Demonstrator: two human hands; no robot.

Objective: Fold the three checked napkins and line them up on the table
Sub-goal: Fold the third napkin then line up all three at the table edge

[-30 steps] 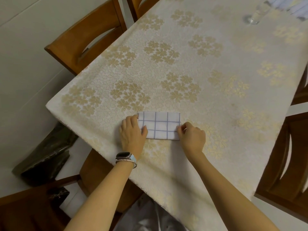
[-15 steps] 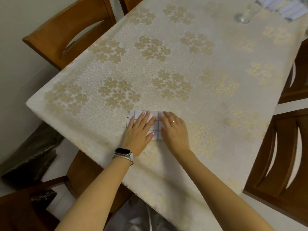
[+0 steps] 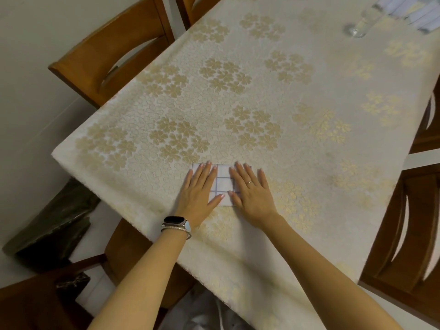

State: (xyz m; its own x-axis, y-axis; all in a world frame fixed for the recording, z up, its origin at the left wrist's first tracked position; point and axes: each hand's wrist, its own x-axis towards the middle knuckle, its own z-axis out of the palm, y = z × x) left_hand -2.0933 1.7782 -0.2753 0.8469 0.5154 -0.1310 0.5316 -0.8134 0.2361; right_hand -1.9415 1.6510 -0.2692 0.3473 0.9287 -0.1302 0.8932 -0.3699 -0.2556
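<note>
While both hands lie flat on the checked napkin (image 3: 223,184), I can tell from my feed that neither one is gripping it. The left hand (image 3: 198,189) rests palm down on the napkin's left part, fingers straight and a little spread, thumb angled inward. The right hand (image 3: 252,189) presses in the same way on the right part, fingers straight, with its thumb close to the left thumb but not touching it.

The napkin is folded into a small rectangle, white with thin blue lines. It sits on the tablecloth (image 3: 238,103), close to the table's near edge. I see only the strip between the hands and a corner past the left fingertips. Its right edge is hidden under the right palm.

On the left wrist I make out a dark watch (image 3: 175,220) and a thin bracelet (image 3: 177,231). A ring (image 3: 249,182) sits on a right finger.

Far off at the upper right stands a clear glass (image 3: 359,25), with a pale lined cloth (image 3: 414,13) beside it, too blurred for me to identify. One wooden chair (image 3: 114,51) stands at the table's left side and another chair (image 3: 404,246) at its right.
</note>
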